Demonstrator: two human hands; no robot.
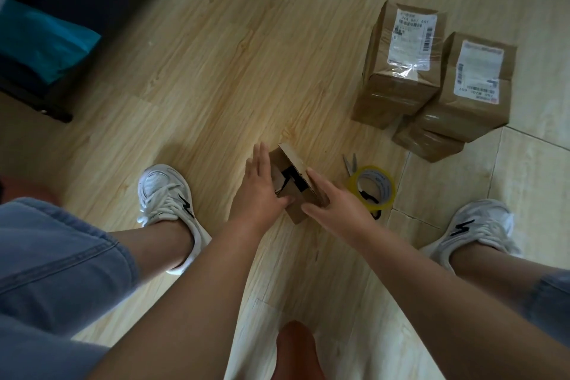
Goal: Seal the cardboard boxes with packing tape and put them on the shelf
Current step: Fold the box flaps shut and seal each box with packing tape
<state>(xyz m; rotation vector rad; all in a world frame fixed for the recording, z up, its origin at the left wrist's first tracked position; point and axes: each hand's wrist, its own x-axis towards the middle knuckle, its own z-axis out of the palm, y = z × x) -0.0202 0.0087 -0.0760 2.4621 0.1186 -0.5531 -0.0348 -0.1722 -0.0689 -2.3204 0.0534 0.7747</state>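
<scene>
One box [295, 213] between two flat hands [262, 194] [334, 208]

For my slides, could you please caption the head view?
The left hand and right hand press the flaps of a small open cardboard box beside tape roll and scissors.

A: What colour are the boxes [398, 92] at the upper right?
B: Brown cardboard, white labels [410, 37] with black barcodes.
A: And the tape roll [371, 187]?
B: Yellow. The sneakers [166, 191] are white with a black zigzag; the floor [216, 71] is pale wood grain.
</scene>
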